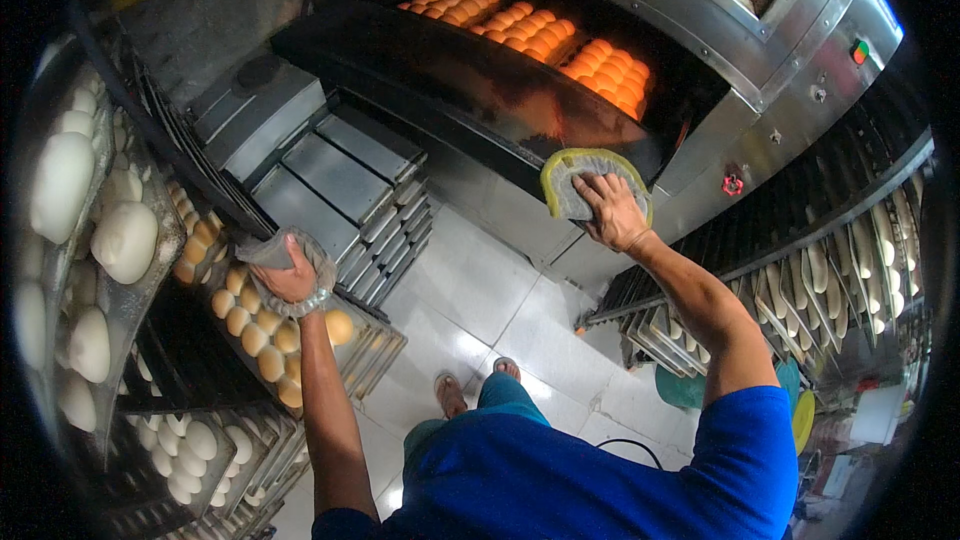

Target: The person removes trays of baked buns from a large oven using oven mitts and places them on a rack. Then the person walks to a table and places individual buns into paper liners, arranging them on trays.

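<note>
My left hand (289, 277) grips a grey cloth pad (304, 244) at the side rack. Just beneath it is a tray of golden-brown rolls (255, 319); the pad hides whether my fingers grip the tray's edge. My right hand (611, 210) presses on a round, yellow-edged cloth pad (559, 184) at the front lip of the oven's dark ledge (480, 82). Anything under that pad is hidden. Inside the open oven, several rows of rolls (611, 75) glow orange in three groups.
Stacked metal pans (330, 172) stand between the rack and oven. Racks hold pale dough pieces (127, 240) at left and trays of long dough pieces (817, 277) at right. A red valve knob (733, 185) juts from the steel oven front. Tiled floor (465, 262) lies below.
</note>
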The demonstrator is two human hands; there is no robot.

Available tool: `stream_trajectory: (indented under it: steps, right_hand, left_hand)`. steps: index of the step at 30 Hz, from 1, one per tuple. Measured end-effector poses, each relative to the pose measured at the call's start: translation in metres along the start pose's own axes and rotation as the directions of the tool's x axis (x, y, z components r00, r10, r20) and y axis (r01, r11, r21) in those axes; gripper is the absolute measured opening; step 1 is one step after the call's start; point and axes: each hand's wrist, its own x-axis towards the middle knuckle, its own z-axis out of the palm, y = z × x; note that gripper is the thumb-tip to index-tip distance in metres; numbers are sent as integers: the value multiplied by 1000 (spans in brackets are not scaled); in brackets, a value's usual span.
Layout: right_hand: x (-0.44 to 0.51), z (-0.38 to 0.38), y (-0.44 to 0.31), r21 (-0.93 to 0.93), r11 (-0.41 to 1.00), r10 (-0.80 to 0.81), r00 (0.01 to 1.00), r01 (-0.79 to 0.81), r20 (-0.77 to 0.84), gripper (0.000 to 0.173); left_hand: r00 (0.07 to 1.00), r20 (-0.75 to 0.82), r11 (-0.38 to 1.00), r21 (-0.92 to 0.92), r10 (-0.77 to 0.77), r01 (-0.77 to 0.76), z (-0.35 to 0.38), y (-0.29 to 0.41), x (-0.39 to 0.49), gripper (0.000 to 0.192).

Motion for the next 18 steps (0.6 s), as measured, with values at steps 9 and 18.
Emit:
stream_trajectory:
  steps: [9,18]
  right_hand:
    - [1,-3,0,72,997,32,999,-31,-18,83]
    - [7,-8,-10,147,973,179,984,-175,-14,81]
  left_hand:
    - [998,39,999,7,-52,52,-3,-5,-4,63]
    - [926,293,970,22,-239,244,-36,-20,1,66]
